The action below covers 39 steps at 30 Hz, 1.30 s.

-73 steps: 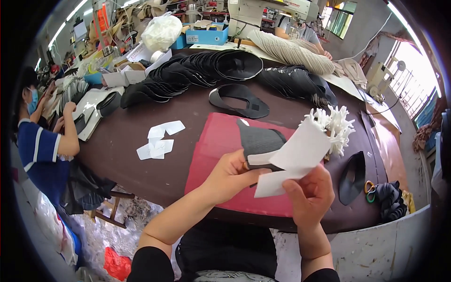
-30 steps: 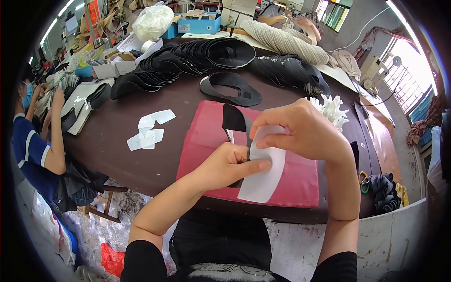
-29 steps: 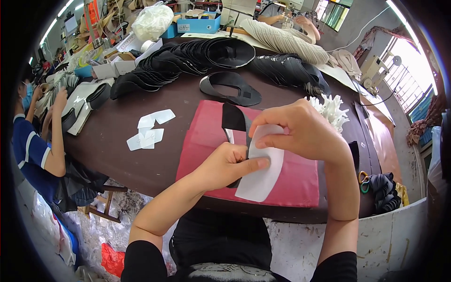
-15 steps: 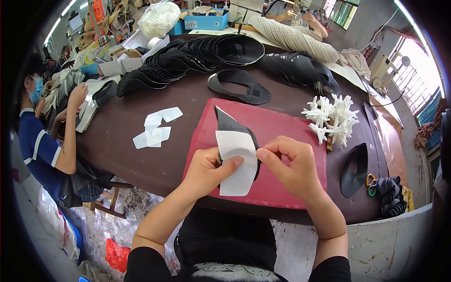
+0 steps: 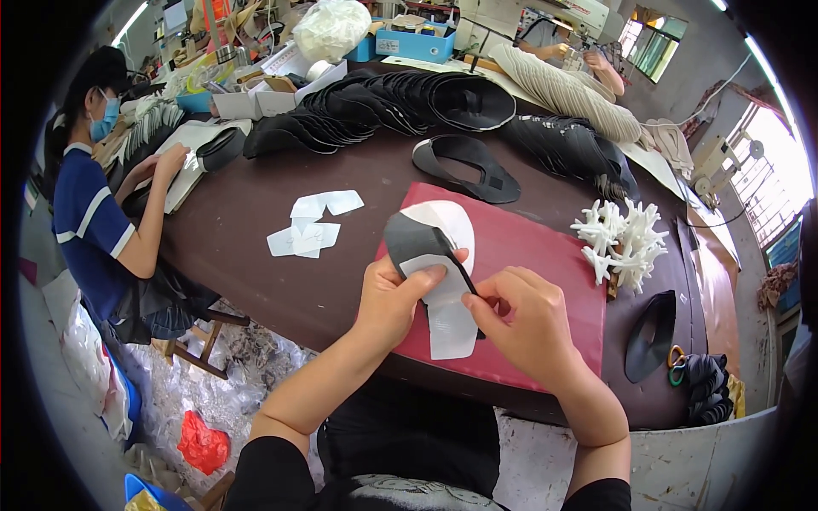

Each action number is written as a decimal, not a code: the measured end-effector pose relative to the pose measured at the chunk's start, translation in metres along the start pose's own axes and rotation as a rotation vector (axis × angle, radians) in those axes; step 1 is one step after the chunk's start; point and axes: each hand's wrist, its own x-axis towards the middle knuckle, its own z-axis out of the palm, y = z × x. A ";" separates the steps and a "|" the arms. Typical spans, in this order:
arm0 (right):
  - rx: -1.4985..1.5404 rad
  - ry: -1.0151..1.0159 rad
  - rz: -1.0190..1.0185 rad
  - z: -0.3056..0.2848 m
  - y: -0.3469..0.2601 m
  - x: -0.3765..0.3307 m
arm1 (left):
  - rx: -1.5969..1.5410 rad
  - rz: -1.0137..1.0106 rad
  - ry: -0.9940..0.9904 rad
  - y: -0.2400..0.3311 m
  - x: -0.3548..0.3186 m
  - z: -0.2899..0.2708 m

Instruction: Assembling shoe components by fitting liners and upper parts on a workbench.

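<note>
Over a red mat (image 5: 554,281), both my hands hold a curved black shoe-upper piece (image 5: 409,237), whose pale inner side (image 5: 453,220) shows at the top. A white card template (image 5: 452,328) lies against its near face, hanging down toward me. My left hand (image 5: 385,300) is closed round the left side, thumb pressed on the template. My right hand (image 5: 527,317) pinches the black right edge between thumb and fingers. Beyond the mat rests a ring-shaped black upper (image 5: 469,170). Several thin white templates (image 5: 305,238) overlap on the brown table to the left.
Long overlapping rows of black uppers (image 5: 341,106) line the table's back. White coral-shaped pieces (image 5: 626,243) stand right of the mat, near a black upper (image 5: 652,336) and scissors (image 5: 676,362). A co-worker (image 5: 106,204) sits at the left edge.
The black piece has been turned, so its pale inner side now shows at the top. My view has shifted left. The co-worker's raised hand has come down to the work.
</note>
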 end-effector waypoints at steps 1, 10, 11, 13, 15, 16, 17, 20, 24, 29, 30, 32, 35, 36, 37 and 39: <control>0.008 -0.002 -0.003 0.003 -0.002 0.001 | -0.017 0.028 0.033 -0.001 -0.003 -0.005; -0.294 -0.045 -0.590 -0.001 -0.006 0.019 | 0.360 0.033 0.189 0.025 -0.034 -0.021; -0.277 -0.049 -0.598 -0.001 -0.005 0.015 | 0.466 0.029 0.204 0.030 -0.039 -0.019; -0.052 0.010 -0.118 -0.011 0.003 -0.002 | 0.677 0.030 0.213 0.042 -0.041 -0.016; 0.163 0.073 0.378 -0.015 0.013 -0.014 | 0.881 0.022 0.197 0.046 -0.034 -0.016; 0.166 0.079 0.383 -0.009 0.018 -0.016 | 0.886 0.020 0.191 0.045 -0.032 -0.016; 0.397 0.081 0.476 0.002 0.025 -0.019 | 0.860 0.020 0.149 0.043 -0.030 -0.014; 1.086 0.086 0.727 0.022 0.037 -0.025 | 0.765 0.025 0.022 0.036 -0.025 -0.002; 0.864 0.051 0.650 0.029 0.025 -0.023 | 0.870 -0.091 -0.024 0.044 -0.013 0.002; 0.690 0.095 0.481 0.042 0.034 -0.032 | 0.652 -0.242 0.031 0.033 -0.013 -0.006; 0.657 0.112 0.433 0.043 0.035 -0.033 | 0.568 -0.276 0.055 0.031 -0.013 -0.008; 0.666 0.111 0.442 0.046 0.031 -0.034 | 0.614 -0.284 0.042 0.030 -0.011 -0.012; 0.695 0.102 0.462 0.047 0.022 -0.032 | 0.755 -0.300 0.007 0.035 -0.009 -0.016; 0.693 0.111 0.465 0.043 0.024 -0.029 | 0.772 -0.132 0.012 0.037 -0.009 -0.008; 0.753 0.151 0.472 0.036 0.027 -0.024 | 0.785 0.036 0.016 0.041 -0.012 0.002; 0.870 0.244 0.483 0.021 0.037 -0.013 | 0.691 0.342 -0.054 0.048 -0.025 0.009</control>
